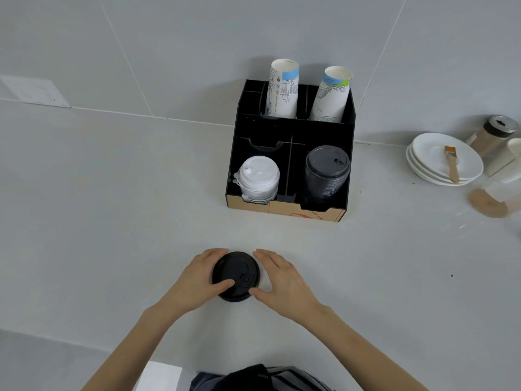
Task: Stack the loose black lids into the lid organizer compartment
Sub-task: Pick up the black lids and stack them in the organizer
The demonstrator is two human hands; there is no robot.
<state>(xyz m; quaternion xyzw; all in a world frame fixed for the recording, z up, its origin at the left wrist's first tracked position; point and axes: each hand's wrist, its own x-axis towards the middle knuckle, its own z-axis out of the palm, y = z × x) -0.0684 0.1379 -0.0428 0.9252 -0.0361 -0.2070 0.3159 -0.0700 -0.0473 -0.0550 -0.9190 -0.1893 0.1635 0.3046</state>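
A small stack of loose black lids [236, 273] rests on the grey counter close to me. My left hand [197, 280] cups its left side, thumb on the top lid. My right hand [282, 280] cups the right side, thumb at the near rim. Both hands touch the stack. Farther back stands the black lid organizer [293, 134]. Its front right compartment holds a tall stack of black lids [327, 172]. Its front left compartment holds a stack of white lids [259, 179].
Two sleeves of paper cups [283, 90] stand in the organizer's back compartments. To the right sit stacked white plates [439, 165] with a small brush [452, 165], a shaker jar [490, 134] and spilled brown powder [487, 206]. A wall rises behind.
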